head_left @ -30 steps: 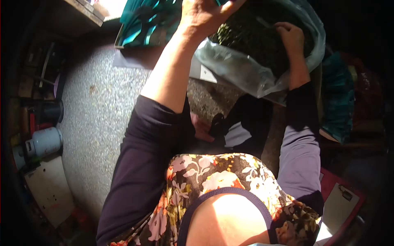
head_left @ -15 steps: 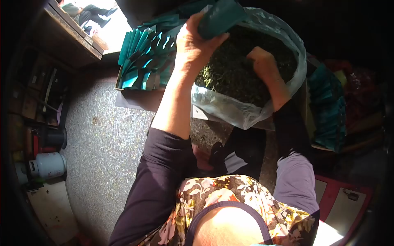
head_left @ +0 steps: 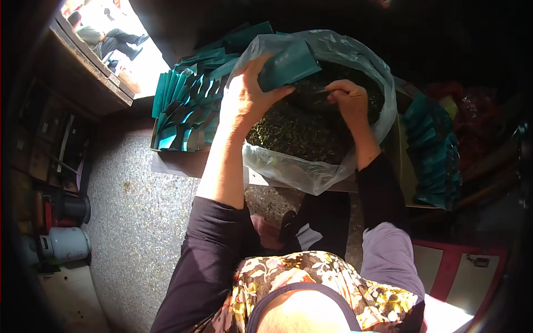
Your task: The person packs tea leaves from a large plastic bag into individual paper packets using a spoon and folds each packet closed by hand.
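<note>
My left hand [head_left: 247, 97] grips a teal paper packet [head_left: 290, 65] between thumb and fingers, above the left part of a big clear plastic bag [head_left: 294, 166]. Loose dried green leaves [head_left: 294, 133] fill the bag, whose rim is spread wide. Over the right part of the leaves is my right hand [head_left: 350, 100], its fingers closed and turned toward the packet. What they hold is hard to make out; a thin pale bit shows at the fingertips, with a dark, blurred shape beyond it. The packet is tilted, and I cannot see inside it.
Left of the bag, a box holds rows of teal packets [head_left: 186, 105]; more teal packets [head_left: 433, 150] stand in a box at the right. A white gas cylinder [head_left: 66, 243] is at the far left. Beyond a wooden ledge [head_left: 91, 58], a seated person's legs [head_left: 119, 41] show.
My left hand has lowered the packet and turned it flatter. My right hand has turned, its fingers now pointing toward the packet. The whole view has shifted slightly.
</note>
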